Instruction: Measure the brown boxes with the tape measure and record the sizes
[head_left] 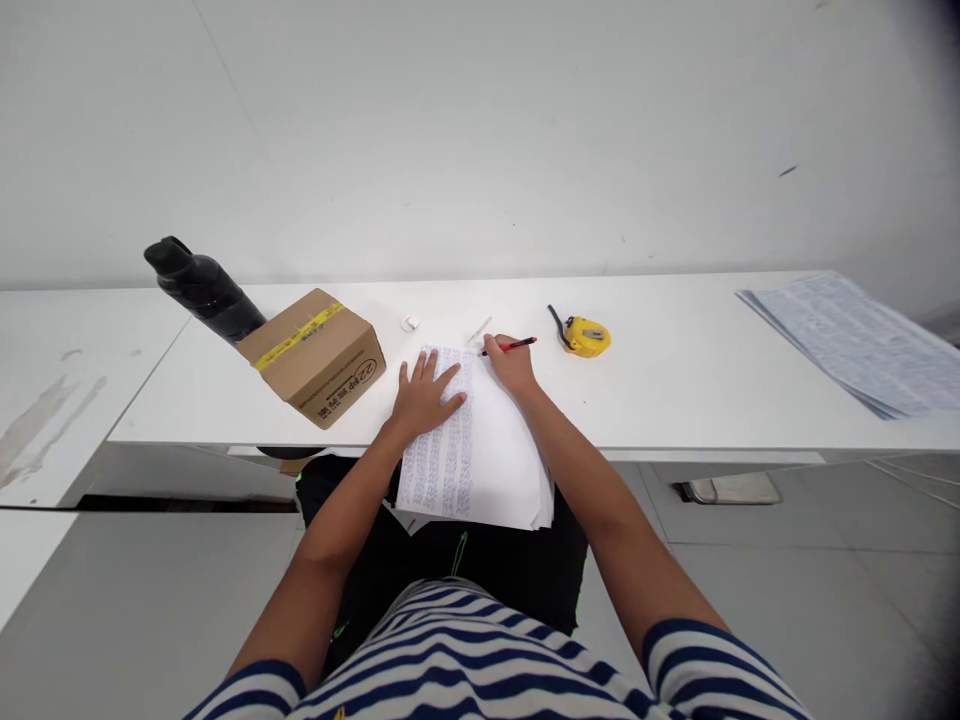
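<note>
A stack of white paper (495,450) lies at the front edge of the white table (675,380) and hangs over it toward me. Its left half is filled with rows of handwriting. My left hand (424,395) lies flat on the written part with the fingers spread, holding the sheet down. My right hand (511,365) is closed round a red pen (514,346) whose tip touches the top of the page.
A taped cardboard box (315,355) stands left of the paper, with a black bottle (201,288) leaning behind it. A yellow tape measure (585,335) lies right of the pen. A small white object (409,322) sits behind the paper. Printed sheets (855,340) lie far right.
</note>
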